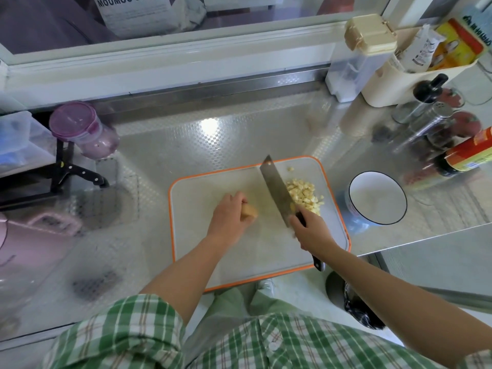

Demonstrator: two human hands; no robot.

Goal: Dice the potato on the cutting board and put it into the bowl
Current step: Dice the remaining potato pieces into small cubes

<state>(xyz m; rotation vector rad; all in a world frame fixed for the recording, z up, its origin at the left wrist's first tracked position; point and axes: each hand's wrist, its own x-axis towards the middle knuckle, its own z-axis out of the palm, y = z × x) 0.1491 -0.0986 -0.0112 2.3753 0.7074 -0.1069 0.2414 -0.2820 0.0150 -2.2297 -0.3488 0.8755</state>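
**Midway: potato partly diced, both hands over the board**

Nearest, a green plaid shirt (266, 342) is filling the lower edge of the view, with both forearms reaching out over the orange-rimmed cutting board (202, 187). The left hand (229, 219) is curling its fingers over the uncut potato piece (250, 211), pinning it at the board's left-centre. The right hand (310, 231) is gripping the black handle of the cleaver (275, 191), fingers wrapped round it. The blade is slanting away from the person, flat side showing, between the potato piece and the diced potato (303, 194). Whether its edge is touching the board cannot be told. The dice are lying in a loose heap on the board's far right part, just beside the blade, with a few stray cubes nearer the far edge. The bowl (378, 201), white with a dark rim, is standing on the steel counter (213, 134) just right of the board. Farther back, a purple-lidded jar (80, 126) is sitting at the left and metal shakers (431, 115) are standing at the right.
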